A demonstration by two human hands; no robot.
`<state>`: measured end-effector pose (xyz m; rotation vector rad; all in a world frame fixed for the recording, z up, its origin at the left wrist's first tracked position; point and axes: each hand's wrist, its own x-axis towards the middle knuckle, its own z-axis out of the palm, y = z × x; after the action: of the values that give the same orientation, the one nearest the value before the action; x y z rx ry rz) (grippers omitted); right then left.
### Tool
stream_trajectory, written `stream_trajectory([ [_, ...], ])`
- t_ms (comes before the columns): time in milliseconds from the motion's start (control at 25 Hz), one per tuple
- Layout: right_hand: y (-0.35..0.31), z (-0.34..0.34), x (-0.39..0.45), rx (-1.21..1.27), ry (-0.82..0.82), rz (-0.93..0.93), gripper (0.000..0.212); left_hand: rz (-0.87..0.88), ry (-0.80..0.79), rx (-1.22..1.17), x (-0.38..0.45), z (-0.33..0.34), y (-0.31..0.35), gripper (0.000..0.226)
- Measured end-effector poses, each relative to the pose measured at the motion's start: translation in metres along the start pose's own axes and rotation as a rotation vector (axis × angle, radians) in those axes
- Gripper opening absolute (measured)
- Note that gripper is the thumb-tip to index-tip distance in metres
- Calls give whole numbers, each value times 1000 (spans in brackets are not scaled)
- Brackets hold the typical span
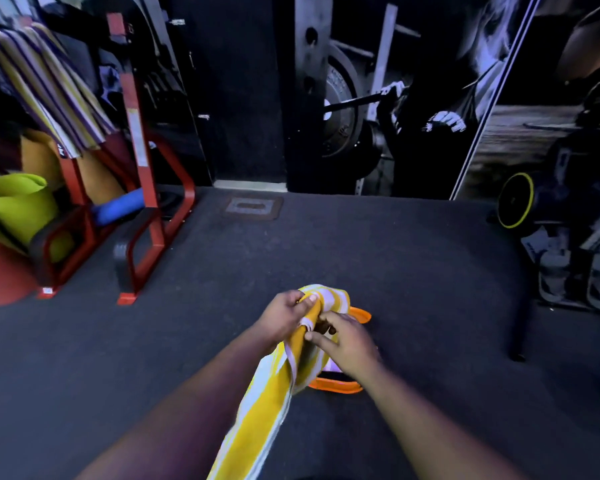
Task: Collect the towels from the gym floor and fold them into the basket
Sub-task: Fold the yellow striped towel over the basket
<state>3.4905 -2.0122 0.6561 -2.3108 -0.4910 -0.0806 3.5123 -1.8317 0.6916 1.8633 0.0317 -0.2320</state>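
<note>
A yellow-and-white striped towel (274, 386) hangs from my hands above the dark floor, its long end trailing down toward the bottom of the view. My left hand (284, 315) grips its upper edge, thumb over the cloth. My right hand (347, 341) pinches the same edge just to the right, fingers curled into the fabric. Directly below the hands stands an orange basket (340, 386), mostly hidden by the towel and my right hand; only parts of its rim show. A second striped towel (49, 88), purple and yellow, is draped over the red rack (136, 133) at the upper left.
The red rack holds rolled mats: a lime-green one (14, 209), a blue roller (118, 209). A black wheel with a yellow rim (516, 199) and metal equipment (575, 265) stand at the right. A wall mural (395, 98) lies ahead. Dark carpet (326, 244) stretches in front.
</note>
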Motion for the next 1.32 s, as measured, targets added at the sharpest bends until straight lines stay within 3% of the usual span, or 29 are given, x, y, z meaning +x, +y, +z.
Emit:
stream_trajectory([
  [200,-18,5,21,-74,20,-139,32,9,30,-19,2,-23,-2,42],
  [320,-23,5,31,-8,-32,-141,23,40,-89,45,-1,-44,-13,54],
  [400,-23,6,36,-1,-83,-150,14,38,-166,47,-4,-54,-20,46],
  [480,-21,4,37,-20,-108,-134,18,40,-194,72,-6,-58,-23,34],
  [720,-10,-12,43,-289,-160,-152,28,80,-146,314,5,-62,-40,24],
  [920,-7,-13,43,-63,-39,-63,27,-21,-53,486,6,-60,-50,17],
  [1120,-20,-12,48,176,109,-10,22,-198,54,398,8,-58,-51,25],
  [1320,-12,-13,53,228,250,132,31,-113,187,780,6,-69,-57,16],
])
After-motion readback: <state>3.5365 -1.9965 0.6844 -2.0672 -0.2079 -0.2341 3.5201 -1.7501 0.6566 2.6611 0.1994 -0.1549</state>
